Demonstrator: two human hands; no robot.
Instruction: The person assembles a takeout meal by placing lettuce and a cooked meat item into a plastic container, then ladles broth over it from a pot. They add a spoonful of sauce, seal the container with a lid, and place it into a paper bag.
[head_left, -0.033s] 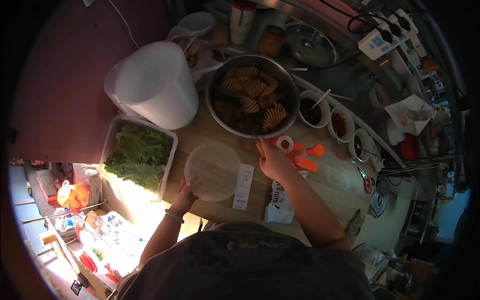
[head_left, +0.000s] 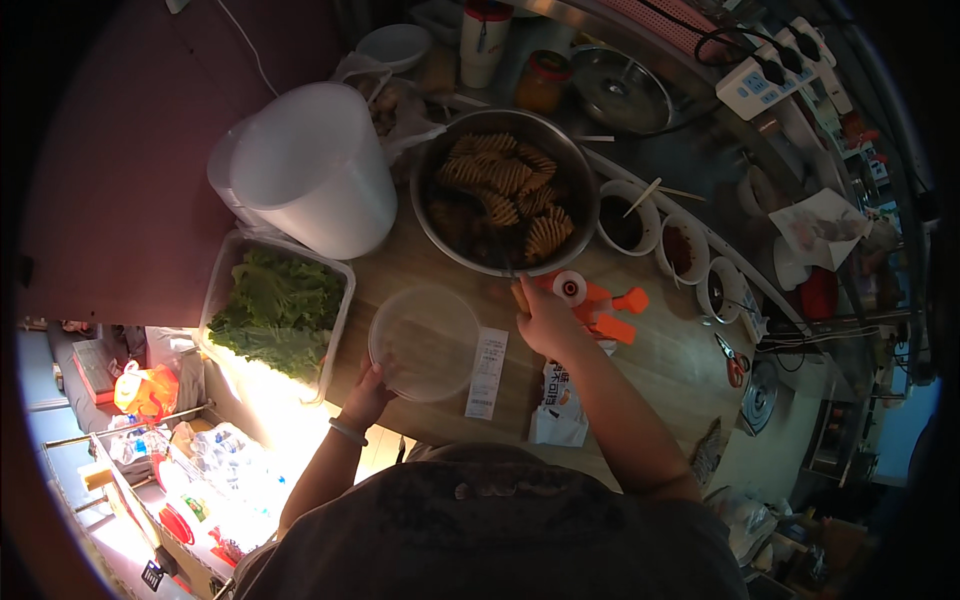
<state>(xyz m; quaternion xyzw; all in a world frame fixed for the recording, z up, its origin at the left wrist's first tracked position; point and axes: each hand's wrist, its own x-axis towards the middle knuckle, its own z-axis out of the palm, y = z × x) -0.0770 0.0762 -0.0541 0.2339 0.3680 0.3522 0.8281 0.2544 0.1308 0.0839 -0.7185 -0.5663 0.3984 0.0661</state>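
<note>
My left hand (head_left: 367, 396) grips the lower left rim of a round, translucent plastic bowl (head_left: 425, 340), with some fingers showing through its wall. My right hand (head_left: 547, 320) is closed around the wooden handle of a metal-shafted utensil (head_left: 519, 292). Its far end goes into a large steel basin (head_left: 593, 205) and is hidden there, so I cannot tell its kind. Ridged, lattice-cut fried potato slices (head_left: 500, 170) and dark liquid fill the basin. Between my hands a paper receipt (head_left: 487, 372) lies flat on the wooden tabletop (head_left: 640, 375).
Left stand a white bucket-like container (head_left: 320, 165) and a tub of lettuce (head_left: 275, 310). Three sauce bowls (head_left: 685, 250) line the right side. Orange packaging (head_left: 610, 310), a white printed packet (head_left: 560, 410) and scissors (head_left: 735, 362) lie right. A power strip (head_left: 775, 75) sits far right.
</note>
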